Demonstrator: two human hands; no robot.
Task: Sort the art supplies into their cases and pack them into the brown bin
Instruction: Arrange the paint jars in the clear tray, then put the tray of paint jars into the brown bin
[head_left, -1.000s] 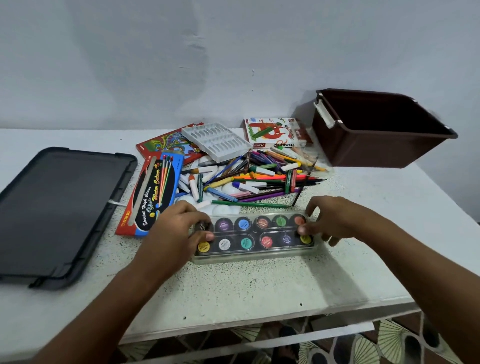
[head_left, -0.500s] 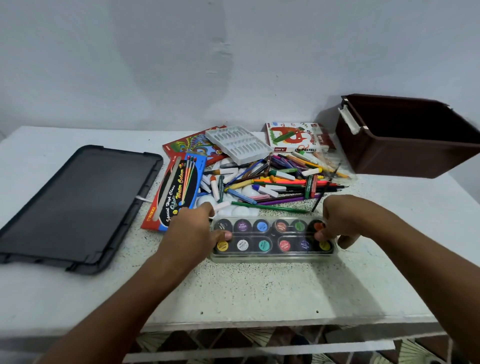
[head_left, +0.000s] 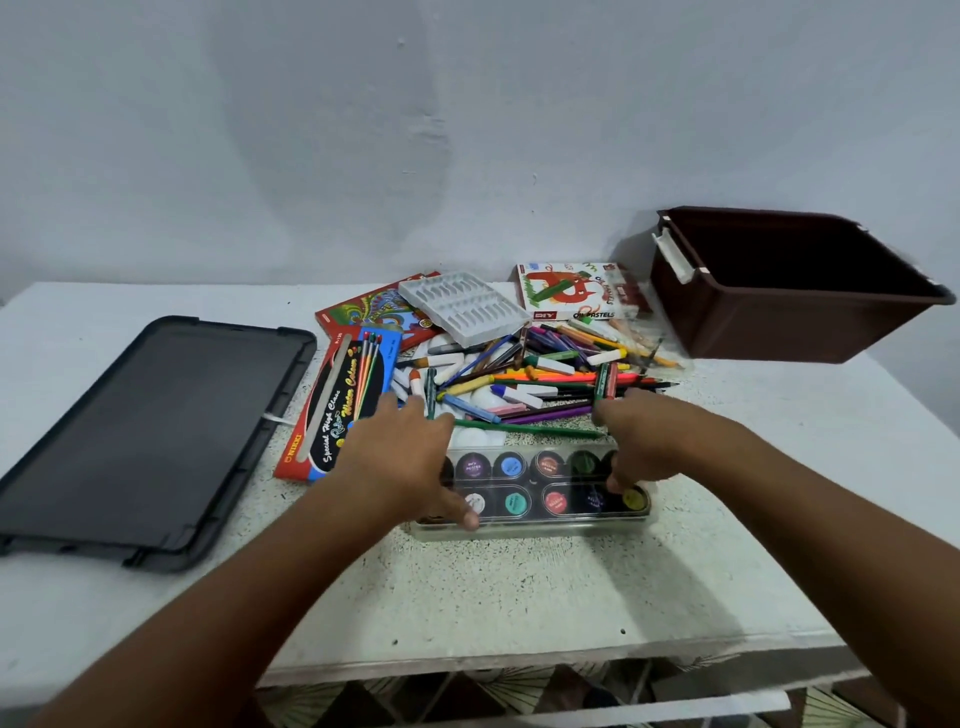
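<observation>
Paint case: one clear plastic paint case (head_left: 535, 493) with round colour pots in two rows, lain at table's (head_left: 519, 592) front | gripped at both ends by left hand (head_left: 410, 462) and right hand (head_left: 639, 441) | one brown plastic bin (head_left: 769, 317) stood far right

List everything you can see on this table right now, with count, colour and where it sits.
paint case: one, clear, twelve coloured pots, near centre
loose pens and crayons: a pile, mixed colours, behind the case
white tray: one, on the pile's far edge
oil pastels box: one, white and red, far centre
water colour box: one, red and blue, left of the pile
black lid: one, far left
brown bin: one, far right
left hand: grips the case's left end
right hand: grips its right end
</observation>
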